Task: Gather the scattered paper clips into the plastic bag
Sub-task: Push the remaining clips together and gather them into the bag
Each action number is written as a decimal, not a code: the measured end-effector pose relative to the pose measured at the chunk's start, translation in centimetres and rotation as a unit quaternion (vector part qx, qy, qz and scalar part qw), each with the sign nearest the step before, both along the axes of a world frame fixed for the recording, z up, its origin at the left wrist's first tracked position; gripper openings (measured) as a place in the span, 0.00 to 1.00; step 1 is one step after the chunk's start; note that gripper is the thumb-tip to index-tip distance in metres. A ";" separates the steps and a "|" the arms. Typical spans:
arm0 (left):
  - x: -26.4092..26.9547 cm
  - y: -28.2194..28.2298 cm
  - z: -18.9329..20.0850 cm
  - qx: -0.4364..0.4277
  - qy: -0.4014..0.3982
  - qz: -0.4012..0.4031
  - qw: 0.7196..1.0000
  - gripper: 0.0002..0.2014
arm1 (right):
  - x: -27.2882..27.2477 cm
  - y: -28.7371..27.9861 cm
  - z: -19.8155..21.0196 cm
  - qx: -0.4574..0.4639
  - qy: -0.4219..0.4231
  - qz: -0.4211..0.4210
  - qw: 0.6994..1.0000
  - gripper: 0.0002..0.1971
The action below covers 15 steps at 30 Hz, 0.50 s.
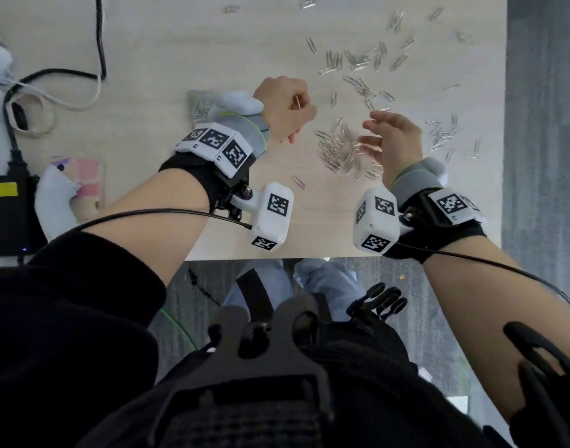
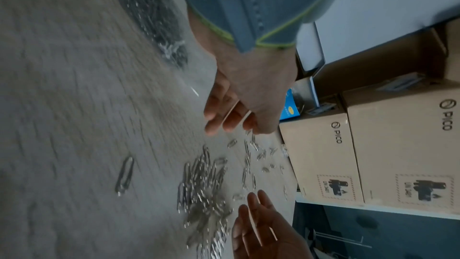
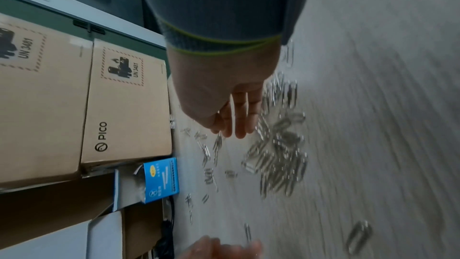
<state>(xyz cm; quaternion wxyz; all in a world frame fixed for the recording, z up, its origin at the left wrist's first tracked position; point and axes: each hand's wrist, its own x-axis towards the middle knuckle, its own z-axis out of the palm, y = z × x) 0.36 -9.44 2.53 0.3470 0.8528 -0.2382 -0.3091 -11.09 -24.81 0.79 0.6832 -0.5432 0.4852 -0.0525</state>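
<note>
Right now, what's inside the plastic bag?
The plastic bag holds a heap of silver paper clips. The left hand and wrist sleeve cover its right part.

The setting is identified as an office or storage-type workroom. A light wood-laminate desk [image 1: 167, 53] is seen from above, with grey carpet tiles [image 1: 542, 156] visible past its edge at 3 o'clock. At 9 o'clock on the desk, a black power adapter [image 1: 10, 215] with a yellow label and black and white cables [image 1: 99, 37] are laid out. In the wrist views, stacked brown shipping cartons [image 2: 403, 145] marked "PICO" and bearing "UN 3481" battery labels are shown beyond the desk edge, beside a small blue printed box [image 3: 161, 180]. Office paper clips [image 1: 342, 150] are scattered across the desktop.
</note>
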 end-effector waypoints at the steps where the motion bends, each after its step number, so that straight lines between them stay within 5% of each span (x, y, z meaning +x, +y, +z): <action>1: -0.7 -0.9 0.0 -0.002 -0.007 0.005 1.000 0.05 | -0.8 -0.9 0.0 -0.013 0.004 0.010 1.000 0.11; 4: -1.8 -2.7 -0.6 -0.002 -0.047 0.000 0.999 0.17 | -2.6 -3.1 -0.4 -0.081 0.031 0.040 0.995 0.11; 8: -3.6 -4.9 -2.6 0.056 -0.075 -0.026 0.995 0.18 | -4.8 -5.7 -1.3 -0.166 0.070 0.065 0.982 0.10; 15: -6.4 -5.6 -5.3 0.208 -0.121 -0.003 0.971 0.58 | -7.8 -8.6 -2.7 -0.382 0.180 0.137 0.896 0.25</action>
